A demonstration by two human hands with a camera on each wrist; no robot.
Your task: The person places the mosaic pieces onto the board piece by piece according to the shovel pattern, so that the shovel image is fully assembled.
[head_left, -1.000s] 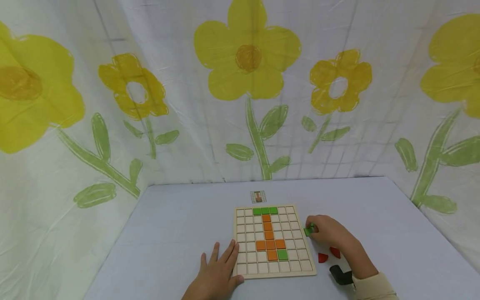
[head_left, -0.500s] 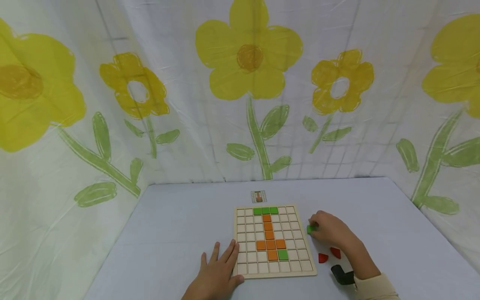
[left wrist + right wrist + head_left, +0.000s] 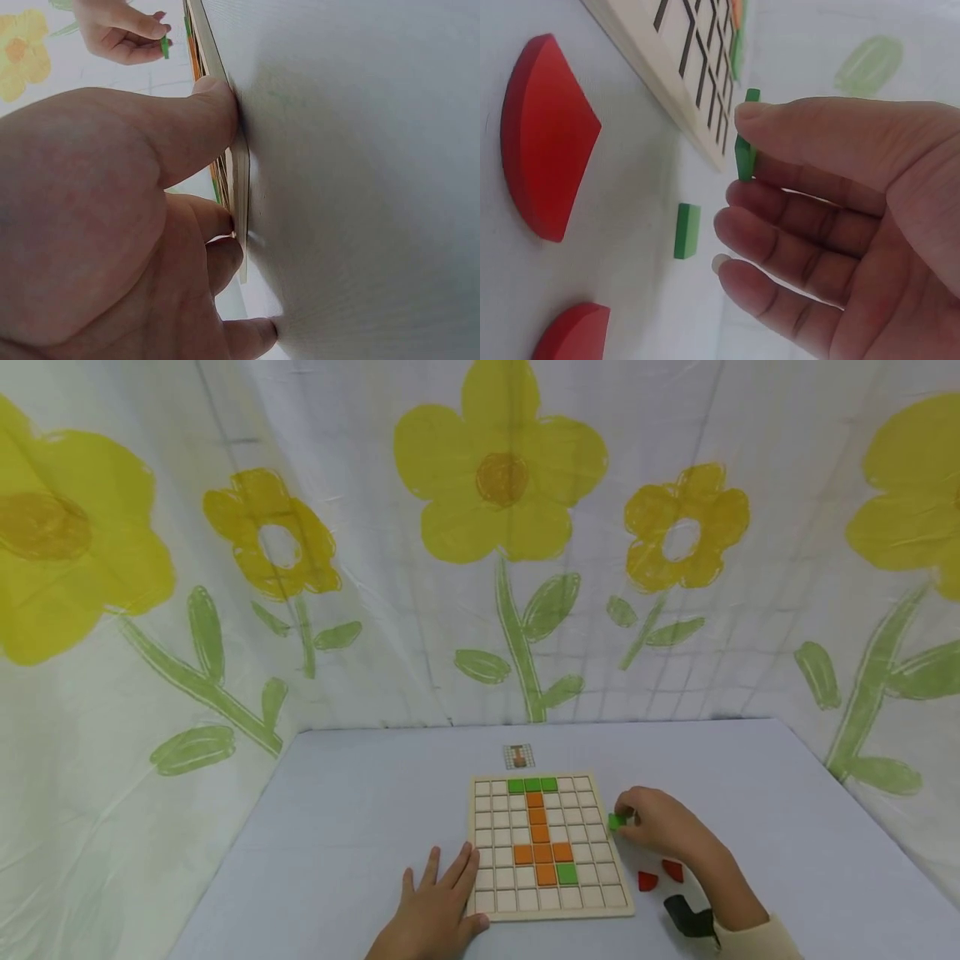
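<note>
A wooden grid board [image 3: 506,900] lies on the table, with orange square tiles [image 3: 542,852] and several green tiles [image 3: 532,785] set in its cells. My left hand [image 3: 435,906] rests flat at the board's left edge, fingers spread; in the left wrist view its thumb [image 3: 214,105] touches the board's side. Just off the board's right edge, my right hand [image 3: 656,822] pinches a green square tile [image 3: 745,150] between thumb and fingers. Beneath that hand, a second green tile [image 3: 686,231] lies on the table, seen in the right wrist view.
Two red quarter-round pieces [image 3: 551,142] lie right of the board, near the right forearm. A small picture card [image 3: 518,756] with a gridded pattern lies behind the board. A dark object [image 3: 686,916] sits at the right wrist. A flowered curtain [image 3: 360,652] hangs behind the table.
My right hand has shifted slightly right and then back left towards the board, and the green tile has turned a little in its fingers. My left hand has stayed in place.
</note>
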